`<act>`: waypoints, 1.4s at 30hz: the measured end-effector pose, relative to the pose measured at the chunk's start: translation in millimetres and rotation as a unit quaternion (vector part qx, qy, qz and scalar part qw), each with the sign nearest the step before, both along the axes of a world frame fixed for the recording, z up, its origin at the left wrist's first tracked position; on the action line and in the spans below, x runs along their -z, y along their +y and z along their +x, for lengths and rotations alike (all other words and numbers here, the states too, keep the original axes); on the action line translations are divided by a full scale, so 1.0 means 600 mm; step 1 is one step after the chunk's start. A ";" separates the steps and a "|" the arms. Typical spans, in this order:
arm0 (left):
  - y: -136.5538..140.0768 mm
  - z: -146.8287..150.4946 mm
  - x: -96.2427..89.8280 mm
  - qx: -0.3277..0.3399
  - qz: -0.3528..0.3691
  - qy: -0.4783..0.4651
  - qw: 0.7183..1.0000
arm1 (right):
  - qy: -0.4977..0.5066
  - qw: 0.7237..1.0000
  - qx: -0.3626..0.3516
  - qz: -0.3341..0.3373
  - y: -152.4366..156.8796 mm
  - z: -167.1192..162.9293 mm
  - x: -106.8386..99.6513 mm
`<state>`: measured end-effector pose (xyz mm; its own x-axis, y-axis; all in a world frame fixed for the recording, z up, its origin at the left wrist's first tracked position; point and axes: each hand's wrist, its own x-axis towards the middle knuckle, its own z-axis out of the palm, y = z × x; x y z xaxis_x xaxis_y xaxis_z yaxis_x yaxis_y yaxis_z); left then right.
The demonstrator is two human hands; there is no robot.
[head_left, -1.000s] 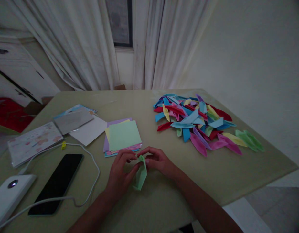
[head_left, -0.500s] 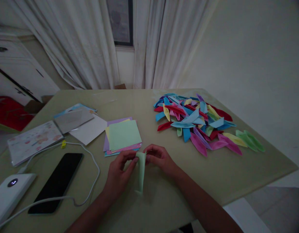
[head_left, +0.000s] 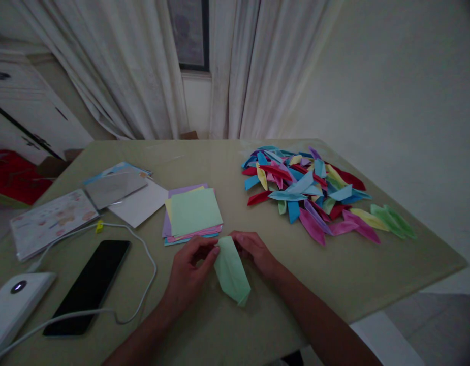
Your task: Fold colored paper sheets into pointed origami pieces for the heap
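A pale green sheet of folding paper, creased and partly folded, hangs between my two hands above the table's near side. My left hand pinches its upper left edge between thumb and fingers. At the top right, my right hand is closed on the same paper, with its fingertips partly hidden behind it. Just beyond my left hand lies a stack of square coloured paper, pale green on top, with purple, yellow, pink and blue edges showing.
Folded paper pieces in many colours are heaped at the right. Leftward lie a black phone, a white power bank with its cable, a printed sheet and clear sleeves. The table's right edge slants away toward the wall.
The green paper has turned from nearly edge-on to show a broad face, its lower end swinging to the right. Both hands keep their hold, with the right slightly lower.
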<state>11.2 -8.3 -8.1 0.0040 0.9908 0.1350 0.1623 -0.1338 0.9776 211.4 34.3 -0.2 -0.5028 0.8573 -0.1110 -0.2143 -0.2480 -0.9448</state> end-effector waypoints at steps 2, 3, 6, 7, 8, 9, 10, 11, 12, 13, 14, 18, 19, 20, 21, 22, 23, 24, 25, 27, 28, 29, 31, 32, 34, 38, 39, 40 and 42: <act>0.002 -0.001 -0.003 0.000 0.013 0.017 1.000 | -0.018 0.999 -0.009 0.034 0.001 0.001 -0.002; 0.003 -0.002 -0.005 0.002 0.018 0.021 1.000 | -0.034 0.998 -0.008 0.055 0.001 0.001 -0.002; 0.004 -0.002 -0.005 0.005 0.024 0.018 1.000 | -0.089 0.992 0.012 0.088 0.003 -0.001 0.000; 0.005 -0.002 -0.004 0.003 0.018 0.008 1.000 | -0.104 0.990 0.022 0.092 0.003 -0.002 0.001; 0.005 -0.001 -0.002 0.000 0.005 -0.007 1.000 | -0.116 0.988 0.034 0.095 0.003 -0.003 0.002; 0.006 0.000 -0.001 -0.004 -0.014 -0.027 1.000 | -0.124 0.987 0.049 0.095 0.003 -0.004 0.004; 0.007 0.001 0.000 -0.005 -0.040 -0.051 0.998 | -0.127 0.986 0.063 0.091 0.003 -0.005 0.005; 0.008 0.001 0.001 -0.002 -0.066 -0.075 0.995 | -0.128 0.985 0.075 0.086 0.003 -0.006 0.006; 0.009 0.002 0.002 0.002 -0.091 -0.097 0.991 | -0.129 0.985 0.086 0.082 0.004 -0.006 0.006; 0.011 0.002 0.003 0.007 -0.112 -0.113 0.987 | -0.131 0.984 0.094 0.081 0.004 -0.006 0.006; 0.013 0.002 0.002 0.011 -0.128 -0.123 0.984 | -0.134 0.982 0.101 0.083 0.004 -0.006 0.006; 0.016 0.002 -0.004 0.021 -0.155 -0.129 0.979 | -0.146 0.979 0.111 0.090 0.004 -0.007 0.006; 0.016 0.002 -0.006 0.026 -0.155 -0.129 0.979 | -0.150 0.978 0.109 0.093 0.003 -0.007 0.006; 0.015 0.003 -0.007 0.031 -0.154 -0.128 0.979 | -0.157 0.976 0.110 0.104 0.003 -0.008 0.006; 0.015 0.004 -0.007 0.034 -0.152 -0.125 0.980 | -0.166 0.971 0.115 0.126 0.002 -0.008 0.006; 0.014 0.005 -0.006 0.034 -0.148 -0.122 0.981 | -0.177 0.964 0.124 0.157 0.002 -0.009 0.007; 0.014 0.006 -0.005 0.031 -0.145 -0.117 0.982 | -0.190 0.953 0.135 0.195 0.001 -0.009 0.007; 0.014 0.006 -0.004 0.024 -0.141 -0.113 0.983 | -0.203 0.939 0.146 0.237 0.000 -0.009 0.008; 0.014 0.007 -0.002 0.017 -0.139 -0.110 0.984 | -0.218 0.922 0.152 0.281 -0.001 -0.009 0.008; 0.015 0.006 0.000 0.010 -0.139 -0.107 0.984 | -0.243 0.886 0.154 0.363 -0.004 -0.008 0.008; 0.015 0.005 0.001 0.010 -0.142 -0.107 0.984 | -0.256 0.869 0.148 0.397 -0.005 -0.007 0.008; 0.015 0.004 0.001 0.012 -0.145 -0.108 0.983 | -0.268 0.851 0.142 0.428 -0.006 -0.006 0.008; 0.015 0.003 -0.001 0.014 -0.154 -0.114 0.981 | -0.287 0.822 0.131 0.474 -0.008 -0.003 0.008; 0.015 0.002 -0.001 0.011 -0.157 -0.119 0.980 | -0.292 0.811 0.123 0.492 -0.008 -0.001 0.008; 0.015 0.001 -0.001 0.002 -0.163 -0.126 0.979 | -0.298 0.796 0.109 0.516 -0.006 0.002 0.007; 0.017 0.000 0.002 -0.013 -0.161 -0.118 0.980 | -0.265 0.812 0.091 0.513 -0.005 0.003 0.006; 0.018 -0.001 0.002 -0.014 -0.157 -0.116 0.981 | -0.250 0.829 0.091 0.491 -0.006 0.001 0.006; 0.018 -0.002 0.003 -0.017 -0.152 -0.115 0.981 | -0.236 0.853 0.095 0.456 -0.007 -0.001 0.007; 0.018 -0.003 0.001 -0.021 -0.145 -0.115 0.982 | -0.210 0.907 0.107 0.349 -0.009 -0.007 0.009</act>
